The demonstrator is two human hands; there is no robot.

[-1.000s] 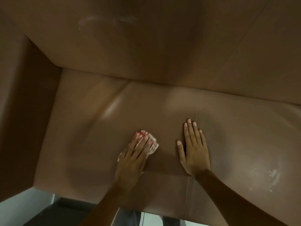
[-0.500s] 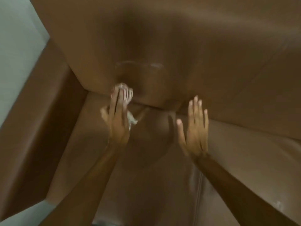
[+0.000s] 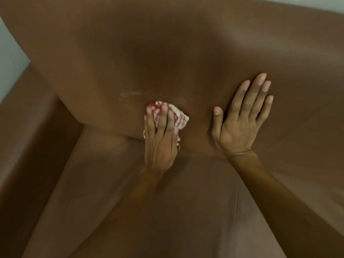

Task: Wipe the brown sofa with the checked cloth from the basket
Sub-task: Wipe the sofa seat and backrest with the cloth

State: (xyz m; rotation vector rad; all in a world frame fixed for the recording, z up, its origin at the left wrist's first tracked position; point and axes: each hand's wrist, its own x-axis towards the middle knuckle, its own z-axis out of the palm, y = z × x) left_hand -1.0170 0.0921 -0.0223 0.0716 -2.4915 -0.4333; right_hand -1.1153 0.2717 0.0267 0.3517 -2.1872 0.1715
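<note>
The brown sofa [image 3: 186, 53] fills the view, with its backrest above and its seat cushion [image 3: 167, 211] below. My left hand [image 3: 161, 140] presses a bunched red-and-white checked cloth [image 3: 178, 114] against the lower part of the backrest, just above the seat crease. Most of the cloth is hidden under my fingers. My right hand [image 3: 242, 118] lies flat on the backrest to the right of the cloth, fingers spread, holding nothing. A pale smear [image 3: 130, 94] marks the backrest just up and left of the cloth.
The sofa's left armrest [image 3: 28, 136] rises along the left side. A pale wall [image 3: 11, 58] shows behind it at the far left and at the top right corner. A seam [image 3: 237, 211] runs down the seat cushion.
Both hands have risen from the seat cushion to the backrest. My left hand carried the cloth up with it and now presses it just right of the pale smear. My view tilted upward.
</note>
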